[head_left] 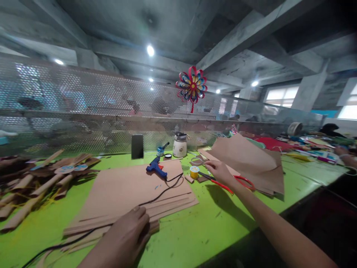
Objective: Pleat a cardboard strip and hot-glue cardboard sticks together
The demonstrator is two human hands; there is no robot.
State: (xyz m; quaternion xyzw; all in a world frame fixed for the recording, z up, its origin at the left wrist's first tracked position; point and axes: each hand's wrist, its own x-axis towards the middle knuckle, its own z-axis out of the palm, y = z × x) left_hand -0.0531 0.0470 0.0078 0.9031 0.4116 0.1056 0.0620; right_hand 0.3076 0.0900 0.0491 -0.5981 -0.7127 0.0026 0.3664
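Observation:
My left hand (129, 227) is at the front edge of a stack of brown paper sheets (117, 186), its fingers curled over a rolled brown paper strip (154, 226) whose end sticks out to the right. Above the table, my right hand (220, 172) has its fingertips pressed together beside a clear ring-shaped thing (196, 160); whether they grip it is hidden. Below that hand lie red-handled scissors (245, 182) with dark blades. A small yellow spool (194, 171) stands left of the blades, near a short paper roll (189, 179).
A blue glue gun (157, 168) rests on the sheets, its black cord running toward me. Paper-tube pieces (36, 182) are heaped at left. A white jar (180, 145), blue pot (160, 150) and phone-like black slab (137, 146) stand along the mesh partition (106, 123). Large brown paper (245, 160) lies right.

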